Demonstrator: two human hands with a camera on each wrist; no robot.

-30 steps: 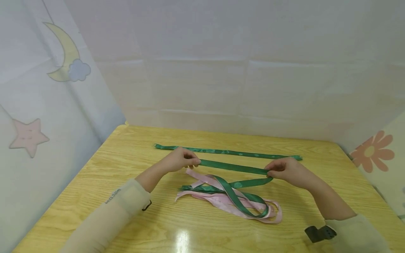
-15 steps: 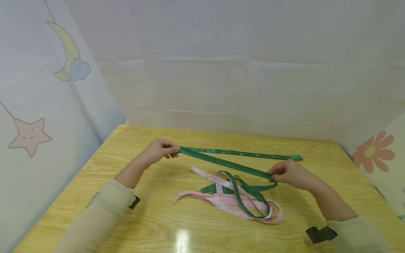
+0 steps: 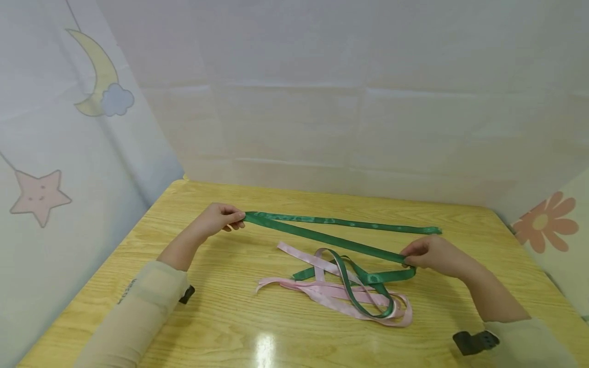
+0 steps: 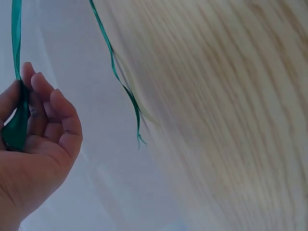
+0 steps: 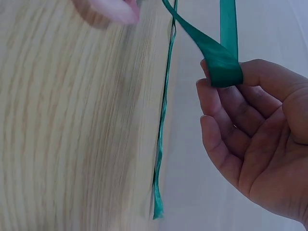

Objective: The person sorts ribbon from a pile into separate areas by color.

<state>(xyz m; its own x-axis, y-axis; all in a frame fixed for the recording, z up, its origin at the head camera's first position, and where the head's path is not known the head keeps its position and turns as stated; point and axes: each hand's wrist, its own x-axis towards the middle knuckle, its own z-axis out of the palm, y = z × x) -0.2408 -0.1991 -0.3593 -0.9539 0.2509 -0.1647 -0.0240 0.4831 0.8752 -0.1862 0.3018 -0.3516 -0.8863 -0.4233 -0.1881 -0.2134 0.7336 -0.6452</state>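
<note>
A green satin ribbon [image 3: 322, 237] is stretched between both hands above the table, slanting down to the right in the head view. My left hand [image 3: 220, 219] pinches its left end between thumb and fingers; a short green tail lies against the palm in the left wrist view. Thumb and fingertips of my right hand [image 3: 434, 254] grip the same ribbon farther along, where it folds over and runs back to the pile. In that pile, pink ribbon [image 3: 317, 295] lies tangled with green loops [image 3: 347, 289].
Another green ribbon [image 3: 359, 224] lies straight across the back of the wooden table [image 3: 207, 322]. A pale curtain [image 3: 285, 117] hangs behind the table's far edge, with printed sheets at both sides.
My left hand has moved left and away, drawing out a longer stretch of green ribbon. My right hand has shifted slightly right. The green part of the pile has been pulled rightward.
</note>
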